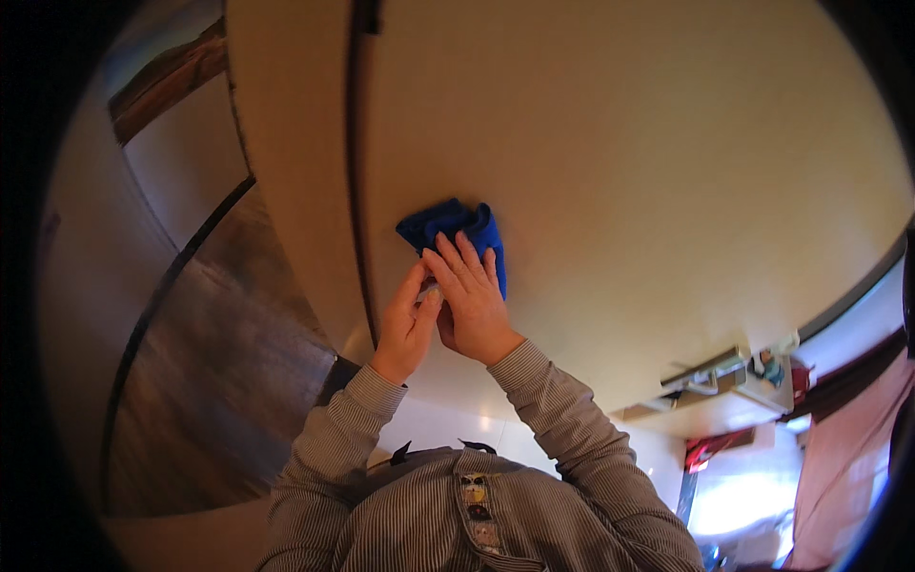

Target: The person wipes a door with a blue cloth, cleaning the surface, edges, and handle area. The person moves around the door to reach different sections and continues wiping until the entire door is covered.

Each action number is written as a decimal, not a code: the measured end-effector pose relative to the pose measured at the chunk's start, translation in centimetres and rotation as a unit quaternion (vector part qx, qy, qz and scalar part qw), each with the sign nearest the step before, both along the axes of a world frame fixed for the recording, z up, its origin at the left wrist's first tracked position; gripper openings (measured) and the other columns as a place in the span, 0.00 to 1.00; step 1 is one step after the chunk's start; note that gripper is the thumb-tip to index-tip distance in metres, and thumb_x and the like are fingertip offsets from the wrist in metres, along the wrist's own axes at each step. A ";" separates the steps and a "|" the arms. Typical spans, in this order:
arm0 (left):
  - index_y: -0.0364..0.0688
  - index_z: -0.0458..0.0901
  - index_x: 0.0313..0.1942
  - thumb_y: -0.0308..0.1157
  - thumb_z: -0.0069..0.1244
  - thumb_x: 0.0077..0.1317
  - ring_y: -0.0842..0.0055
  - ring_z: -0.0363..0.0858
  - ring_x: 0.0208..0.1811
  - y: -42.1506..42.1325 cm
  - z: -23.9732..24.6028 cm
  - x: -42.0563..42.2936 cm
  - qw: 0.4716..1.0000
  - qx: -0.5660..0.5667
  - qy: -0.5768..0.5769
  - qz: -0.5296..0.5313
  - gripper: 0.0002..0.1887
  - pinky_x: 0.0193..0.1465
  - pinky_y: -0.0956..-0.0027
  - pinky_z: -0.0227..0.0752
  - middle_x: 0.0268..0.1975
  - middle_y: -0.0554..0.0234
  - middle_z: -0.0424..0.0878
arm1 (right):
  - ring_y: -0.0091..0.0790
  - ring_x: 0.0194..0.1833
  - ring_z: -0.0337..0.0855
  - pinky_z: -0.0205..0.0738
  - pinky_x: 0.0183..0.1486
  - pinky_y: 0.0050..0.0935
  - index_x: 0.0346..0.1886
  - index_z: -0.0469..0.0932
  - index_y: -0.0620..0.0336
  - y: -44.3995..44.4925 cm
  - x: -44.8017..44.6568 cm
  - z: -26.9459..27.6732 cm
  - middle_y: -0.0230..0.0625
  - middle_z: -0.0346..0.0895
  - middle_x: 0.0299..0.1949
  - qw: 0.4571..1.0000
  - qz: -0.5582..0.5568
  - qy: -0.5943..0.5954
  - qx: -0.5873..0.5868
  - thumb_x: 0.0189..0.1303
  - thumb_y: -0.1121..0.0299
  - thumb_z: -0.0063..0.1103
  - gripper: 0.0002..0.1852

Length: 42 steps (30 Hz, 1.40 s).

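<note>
A crumpled blue cloth (489, 227) lies against a broad, smooth, cream-coloured panel (607, 179), near the panel's dark vertical edge. My right hand (468, 300) rests on the cloth with its fingers spread a little, pressing it to the panel. Just left of it is my left hand (409, 322), its fingertips close to or touching the fingers of my right hand below the cloth. The left hand's palm is partly turned towards me, and its thumb is raised. Part of the cloth is hidden under the right hand.
A dark gap (357, 179) runs along the panel's left side, beside a narrower cream panel (293, 143). Further left is a brownish, streaked surface (214, 357) with a dark curved edge. At the lower right stand a white shelf or cabinet (722, 411) bearing small items and a pink curtain (843, 457).
</note>
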<state>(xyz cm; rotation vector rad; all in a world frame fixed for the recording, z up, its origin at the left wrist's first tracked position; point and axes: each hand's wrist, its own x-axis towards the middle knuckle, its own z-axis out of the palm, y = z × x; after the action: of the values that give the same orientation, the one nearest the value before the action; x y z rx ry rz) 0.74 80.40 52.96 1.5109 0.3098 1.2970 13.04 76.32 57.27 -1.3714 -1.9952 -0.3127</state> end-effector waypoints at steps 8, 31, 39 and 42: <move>0.35 0.52 0.67 0.27 0.37 0.70 0.67 0.56 0.69 6.1 -0.4 -3.4 0.983 0.074 0.088 0.141 0.26 0.68 0.69 0.52 0.68 0.50 0.56 | 0.51 0.68 0.55 0.49 0.68 0.47 0.65 0.60 0.62 5.9 -4.4 0.9 0.47 0.58 0.66 0.981 0.148 0.127 -0.015 0.44 0.83 0.49 0.37; 0.55 0.62 0.64 0.48 0.48 0.62 0.46 0.42 0.71 9.6 19.3 4.1 0.708 0.400 0.171 0.556 0.30 0.66 0.37 0.39 0.70 0.40 0.45 | 0.27 0.40 0.80 0.75 0.47 0.27 0.51 0.70 0.66 -6.2 11.8 -2.7 0.38 0.79 0.38 0.856 0.072 0.512 0.012 0.61 0.85 0.43 0.15; 0.55 0.72 0.55 0.44 0.57 0.53 0.44 0.41 0.71 4.0 12.5 8.6 0.723 0.441 0.252 0.469 0.27 0.64 0.32 0.31 0.68 0.37 0.50 | 0.27 0.37 0.80 0.75 0.44 0.26 0.50 0.70 0.66 -8.2 14.3 -4.0 0.38 0.79 0.37 0.836 0.085 0.541 -0.034 0.61 0.85 0.43 0.15; 0.57 0.81 0.44 0.49 0.60 0.48 0.46 0.45 0.70 0.8 8.3 11.1 0.666 0.575 0.233 0.414 0.22 0.62 0.29 0.30 0.68 0.42 0.54 | 0.27 0.37 0.80 0.75 0.44 0.25 0.51 0.70 0.66 -9.2 15.7 -4.6 0.39 0.79 0.37 0.840 0.102 0.531 -0.046 0.61 0.85 0.43 0.15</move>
<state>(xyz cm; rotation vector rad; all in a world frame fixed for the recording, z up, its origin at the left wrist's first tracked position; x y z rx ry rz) 11.79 81.16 61.29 3.0591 0.6110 1.9456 28.77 67.15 52.65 -0.9963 -1.1693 0.5587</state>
